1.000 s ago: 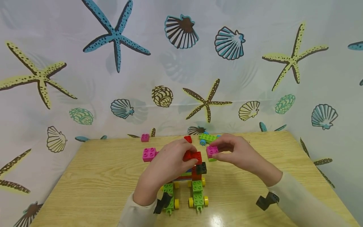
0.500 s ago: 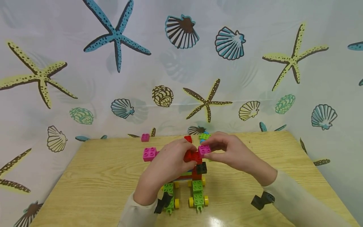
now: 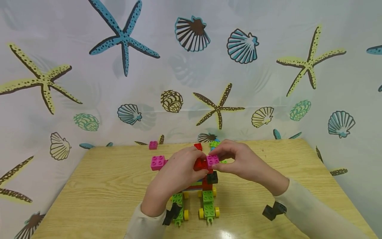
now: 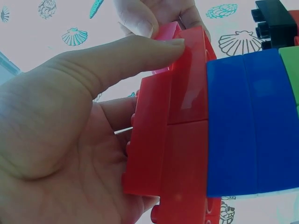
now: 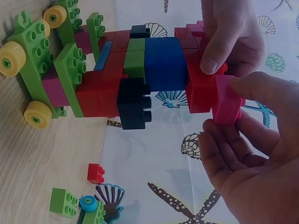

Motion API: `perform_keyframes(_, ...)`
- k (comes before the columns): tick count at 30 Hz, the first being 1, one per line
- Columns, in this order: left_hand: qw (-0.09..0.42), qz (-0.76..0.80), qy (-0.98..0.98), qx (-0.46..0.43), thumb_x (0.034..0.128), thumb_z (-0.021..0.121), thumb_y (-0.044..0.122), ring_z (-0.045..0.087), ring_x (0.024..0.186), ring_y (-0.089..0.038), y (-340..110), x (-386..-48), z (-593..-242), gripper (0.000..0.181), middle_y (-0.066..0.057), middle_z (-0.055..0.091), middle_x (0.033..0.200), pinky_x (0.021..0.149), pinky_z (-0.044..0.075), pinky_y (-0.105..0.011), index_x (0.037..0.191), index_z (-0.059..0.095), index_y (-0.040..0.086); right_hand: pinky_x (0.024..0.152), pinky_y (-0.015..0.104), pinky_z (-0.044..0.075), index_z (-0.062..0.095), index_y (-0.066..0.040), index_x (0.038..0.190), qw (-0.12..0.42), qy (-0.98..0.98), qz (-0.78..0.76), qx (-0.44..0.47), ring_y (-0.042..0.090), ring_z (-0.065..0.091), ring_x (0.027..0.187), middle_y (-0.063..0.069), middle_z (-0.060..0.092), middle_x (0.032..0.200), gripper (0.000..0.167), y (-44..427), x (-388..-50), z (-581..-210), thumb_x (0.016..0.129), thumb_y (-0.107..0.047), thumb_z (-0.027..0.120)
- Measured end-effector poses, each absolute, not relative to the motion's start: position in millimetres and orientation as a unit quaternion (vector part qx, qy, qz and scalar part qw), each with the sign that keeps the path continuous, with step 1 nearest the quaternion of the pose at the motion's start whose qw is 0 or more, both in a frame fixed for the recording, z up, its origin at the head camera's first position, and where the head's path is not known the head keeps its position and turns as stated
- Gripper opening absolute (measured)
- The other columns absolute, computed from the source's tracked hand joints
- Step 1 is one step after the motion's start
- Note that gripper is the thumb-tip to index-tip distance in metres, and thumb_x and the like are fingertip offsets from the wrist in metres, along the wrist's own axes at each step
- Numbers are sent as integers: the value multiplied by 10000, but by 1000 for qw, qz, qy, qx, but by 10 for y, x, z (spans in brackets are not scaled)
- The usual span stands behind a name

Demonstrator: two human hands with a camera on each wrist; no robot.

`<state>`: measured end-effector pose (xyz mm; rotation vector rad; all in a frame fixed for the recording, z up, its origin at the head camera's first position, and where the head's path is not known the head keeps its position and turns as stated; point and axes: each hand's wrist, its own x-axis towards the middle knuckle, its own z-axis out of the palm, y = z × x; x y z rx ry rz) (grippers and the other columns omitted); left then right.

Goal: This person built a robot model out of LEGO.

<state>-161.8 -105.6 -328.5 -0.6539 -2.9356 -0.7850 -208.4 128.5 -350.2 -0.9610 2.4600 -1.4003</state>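
Observation:
A toy structure of building bricks stands on two green wheeled bases with yellow wheels. Its stacked blue bricks carry a top row of red bricks, which my left hand grips from the left, thumb on the near side. A square pink brick is pinched between thumb and fingers of my right hand. It sits against the right end of the red row; whether it is fully pressed down I cannot tell. Another pink brick juts out at the left end, and a black brick sits lower right.
Toward the back of the wooden table lie a loose pink brick, a red brick and a green piece with blue wheels. A loose green brick is near them. Behind hangs a shell-patterned cloth.
My right hand has moved left with the pink brick, from beside the structure to the right end of the red row. My left hand keeps its grip in place.

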Motion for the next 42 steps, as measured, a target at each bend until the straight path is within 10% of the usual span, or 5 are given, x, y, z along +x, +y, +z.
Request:
perform_keyframes(20, 16, -251, -947, -201, 957, 903, 196, 659, 890, -166, -1087, -1601, -3306, 282, -29, 760, 1029, 830, 655, -348, 1191, 816, 66, 1108, 571, 615, 781, -135, 1321, 88, 838, -434, -319, 175, 755, 1132, 36, 765, 1237, 355, 1230, -2075, -3492, 991, -225, 873)
perform_keyframes(42, -19, -256, -954, -156, 935, 919, 161, 694, 924, -184, -1232, -1583, -3245, 283, -37, 783, 1070, 882, 680, -383, 1172, 783, 88, 1163, 586, 581, 700, -92, 1471, 144, 841, -412, -319, 282, 734, 1288, 87, 769, 1394, 537, 1223, -2166, -3553, 1002, -303, 857)
